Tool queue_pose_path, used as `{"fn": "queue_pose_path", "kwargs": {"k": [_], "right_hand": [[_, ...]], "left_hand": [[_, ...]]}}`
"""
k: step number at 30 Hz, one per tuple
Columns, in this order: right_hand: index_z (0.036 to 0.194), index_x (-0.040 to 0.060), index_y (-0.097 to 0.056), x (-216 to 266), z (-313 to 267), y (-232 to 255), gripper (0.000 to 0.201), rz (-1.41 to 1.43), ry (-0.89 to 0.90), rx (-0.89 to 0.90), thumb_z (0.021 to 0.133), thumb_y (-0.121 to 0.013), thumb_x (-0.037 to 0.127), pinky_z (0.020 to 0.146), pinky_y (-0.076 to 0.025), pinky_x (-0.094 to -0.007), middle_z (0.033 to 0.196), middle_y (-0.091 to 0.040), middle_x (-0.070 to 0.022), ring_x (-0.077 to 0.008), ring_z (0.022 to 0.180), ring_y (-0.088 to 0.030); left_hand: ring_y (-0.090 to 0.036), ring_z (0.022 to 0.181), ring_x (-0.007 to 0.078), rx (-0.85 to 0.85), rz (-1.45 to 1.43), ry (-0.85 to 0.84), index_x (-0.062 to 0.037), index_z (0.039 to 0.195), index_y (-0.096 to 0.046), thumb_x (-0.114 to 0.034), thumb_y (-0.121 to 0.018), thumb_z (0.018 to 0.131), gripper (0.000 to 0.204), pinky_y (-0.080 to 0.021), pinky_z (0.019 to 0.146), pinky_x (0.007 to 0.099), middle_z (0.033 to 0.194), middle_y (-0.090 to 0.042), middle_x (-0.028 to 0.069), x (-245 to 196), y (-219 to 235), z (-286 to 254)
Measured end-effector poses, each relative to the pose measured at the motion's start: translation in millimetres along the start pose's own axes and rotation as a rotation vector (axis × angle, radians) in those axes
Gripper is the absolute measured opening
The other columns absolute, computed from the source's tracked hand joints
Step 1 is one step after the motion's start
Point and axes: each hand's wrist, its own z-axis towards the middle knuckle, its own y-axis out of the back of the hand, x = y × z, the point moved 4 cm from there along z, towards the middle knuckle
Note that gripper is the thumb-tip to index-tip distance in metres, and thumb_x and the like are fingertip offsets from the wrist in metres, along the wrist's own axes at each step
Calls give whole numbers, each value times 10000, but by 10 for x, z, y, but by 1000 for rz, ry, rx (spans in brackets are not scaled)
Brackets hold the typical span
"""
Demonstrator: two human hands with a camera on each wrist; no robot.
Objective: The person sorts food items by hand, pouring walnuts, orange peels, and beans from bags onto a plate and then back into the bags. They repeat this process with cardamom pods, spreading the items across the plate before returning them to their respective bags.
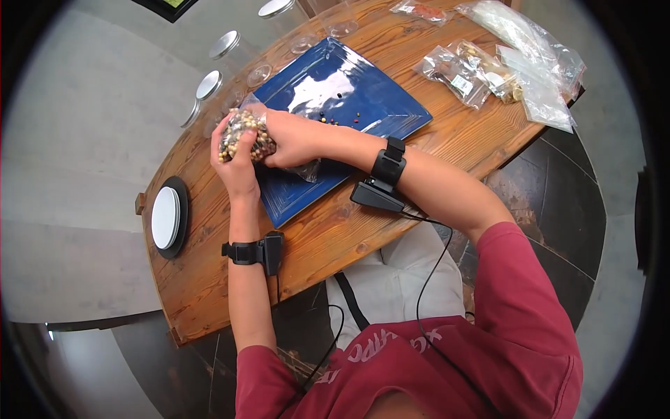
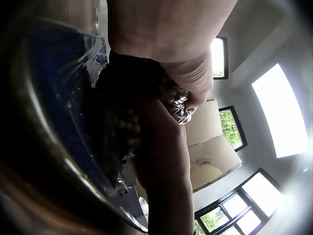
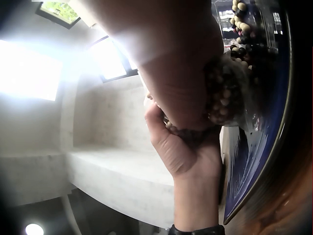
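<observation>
A clear plastic bag of mixed beans (image 1: 244,136), cream, black and dark red, is held between both hands over the left side of a blue square tray (image 1: 380,94). My left hand (image 1: 241,171) grips the bag from the left, thumb across its front. From the right, my right hand (image 1: 296,140) holds the same bag, its fingers partly hidden behind the plastic. Loose plastic hangs below the right hand. In the right wrist view, beans (image 3: 225,95) bulge in the bag beside the hand. A few loose beans (image 1: 328,120) lie on the tray.
Clear jars with silver lids (image 1: 225,44) line the table's far left edge. A white disc on a black round base (image 1: 167,216) stands at the left. Several plastic packets (image 1: 460,77) lie at the back right of the wooden table (image 1: 314,251).
</observation>
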Motion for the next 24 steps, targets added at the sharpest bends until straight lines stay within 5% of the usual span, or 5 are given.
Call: {"fn": "queue_pose_path", "kwargs": {"k": [3,6,11,24], "right_hand": [[1550,-59,-214,34,-24,18,1083,-115,50,-51,719,-865,184,1059,-490,-417,1335,-566,-332,-447,1254,-581],[1537,-73,-233,29,-25,61,1129,-147,76,-31,683,-912,219,1095,-465,-410,1374,-538,-331,-436,1292,-560],[1562,-74,-218,37,-62,132,1265,-212,0,54,623,-974,311,1084,-472,-392,1407,-536,-334,-410,1285,-579],[1537,-39,-302,-13,-95,241,1193,-244,-71,162,608,-973,294,1024,-518,-392,1296,-630,-303,-405,1198,-641]], "left_hand": [[-671,1012,178,-103,-112,111,14,1205,-635,-21,-703,886,328,-568,887,315,1141,-681,112,97,93,49],[-673,1000,181,-199,-179,210,12,1162,-631,-26,-707,889,286,-570,879,323,1110,-685,117,108,119,41],[-685,917,182,-255,-207,138,5,1138,-628,-29,-713,890,264,-583,797,319,1043,-689,98,113,104,44],[-692,964,204,-269,-302,100,-49,1121,-573,-71,-716,933,237,-593,842,360,1070,-680,106,16,118,57]]}}
